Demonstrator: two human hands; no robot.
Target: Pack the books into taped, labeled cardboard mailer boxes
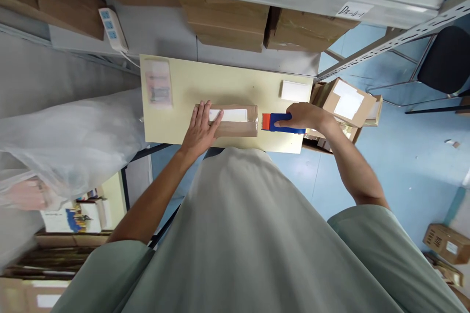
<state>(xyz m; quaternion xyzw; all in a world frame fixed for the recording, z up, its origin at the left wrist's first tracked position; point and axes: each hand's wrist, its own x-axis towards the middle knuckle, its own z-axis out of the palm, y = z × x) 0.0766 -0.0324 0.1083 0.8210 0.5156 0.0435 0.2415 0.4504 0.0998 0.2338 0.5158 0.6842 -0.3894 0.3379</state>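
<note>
Head view: your left hand lies spread flat on the light, stiff cardboard box; your right hand grips the tape dispenser by its handle on the worktop.

— We get even, bright light here, don't we?
— We do; under the left hand only a soft shadow falls on the table.
— We see smear on the plastic bag at the left, and the edges bend outward.
</note>
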